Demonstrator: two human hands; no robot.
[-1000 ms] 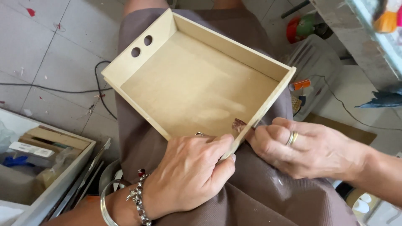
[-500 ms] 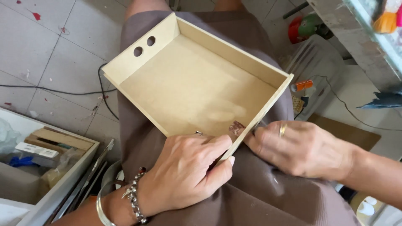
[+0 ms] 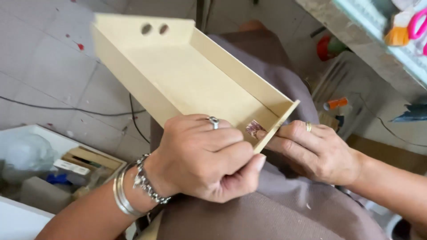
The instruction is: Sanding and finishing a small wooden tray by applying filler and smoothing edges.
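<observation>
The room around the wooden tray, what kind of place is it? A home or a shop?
Probably a small craft workshop, perhaps at home. The person sits with a plain wooden tray on the lap, left hand and right hand at its corner. A cable lies on the stained tiled floor, and a box of odds and ends stands nearby.

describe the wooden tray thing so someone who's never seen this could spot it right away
Start at the brown fabric lap filling the lower middle of the view; the left hand and the right hand grip the near end of the shallow, pale beige, open-topped fibreboard tray above it. Two round holes side by side in its far end wall set it apart from the white box of clutter at lower left.
</observation>
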